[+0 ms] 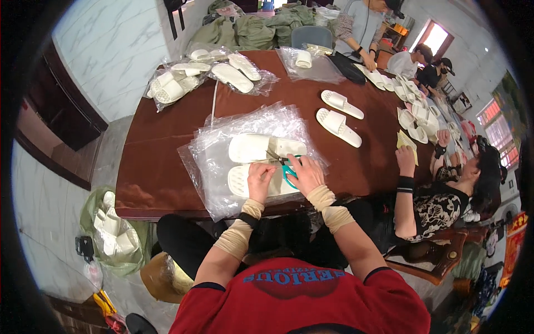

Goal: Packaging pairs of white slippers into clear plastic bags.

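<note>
A pair of white slide slippers lies in front of me on a stack of clear plastic bags (208, 167), the far slipper (245, 147) above the near slipper (238, 181). In my right hand (307, 175) is a pair of scissors (289, 173) with teal handles, its dark blades reaching left over the slippers. My left hand (260, 181) is closed in a pinch above the near slipper, close to the blades. Whatever its fingertips grip is too small to make out. Both my wrists have beige wraps.
Bagged white slippers (175, 86) sit at the table's far left. Another loose pair (339, 127) lies to the right. Along the right edge are piled slippers (425, 117) and several co-workers, one close beside me (439, 209). A green sack of slippers (114, 231) stands on the floor at left.
</note>
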`<move>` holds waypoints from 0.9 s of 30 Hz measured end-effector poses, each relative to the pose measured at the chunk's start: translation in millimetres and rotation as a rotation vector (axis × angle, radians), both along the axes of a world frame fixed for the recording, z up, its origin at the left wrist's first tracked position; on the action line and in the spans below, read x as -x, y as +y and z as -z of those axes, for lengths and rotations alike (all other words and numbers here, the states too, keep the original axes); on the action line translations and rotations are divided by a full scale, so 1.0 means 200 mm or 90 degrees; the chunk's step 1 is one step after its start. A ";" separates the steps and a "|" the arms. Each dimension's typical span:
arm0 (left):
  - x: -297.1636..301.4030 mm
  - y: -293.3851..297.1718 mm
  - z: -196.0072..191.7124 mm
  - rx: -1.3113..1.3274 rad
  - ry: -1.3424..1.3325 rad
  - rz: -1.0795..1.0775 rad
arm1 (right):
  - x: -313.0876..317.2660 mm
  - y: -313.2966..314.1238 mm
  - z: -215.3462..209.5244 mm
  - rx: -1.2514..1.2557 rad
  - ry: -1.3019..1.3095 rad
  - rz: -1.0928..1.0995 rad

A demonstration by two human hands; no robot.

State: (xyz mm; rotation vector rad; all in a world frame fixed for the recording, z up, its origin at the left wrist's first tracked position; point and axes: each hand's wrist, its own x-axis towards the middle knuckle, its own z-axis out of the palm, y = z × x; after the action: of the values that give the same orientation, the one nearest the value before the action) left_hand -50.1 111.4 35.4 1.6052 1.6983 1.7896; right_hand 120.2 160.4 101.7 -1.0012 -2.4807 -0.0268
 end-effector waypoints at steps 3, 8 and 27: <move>0.00 -0.01 0.00 0.003 -0.024 0.008 | 0.01 0.00 0.03 -0.003 0.011 0.012; 0.01 -0.07 -0.07 0.032 -0.007 0.002 | 0.00 0.05 0.09 0.061 0.028 0.073; 0.55 -0.15 -0.17 0.218 0.100 -0.121 | 0.05 0.16 0.13 0.170 0.124 0.082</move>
State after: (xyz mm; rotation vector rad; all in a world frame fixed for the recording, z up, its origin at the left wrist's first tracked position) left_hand -159.5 81.1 69.5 1.5089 2.1539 1.3726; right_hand 109.9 193.2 76.1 -1.2093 -2.2791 0.3528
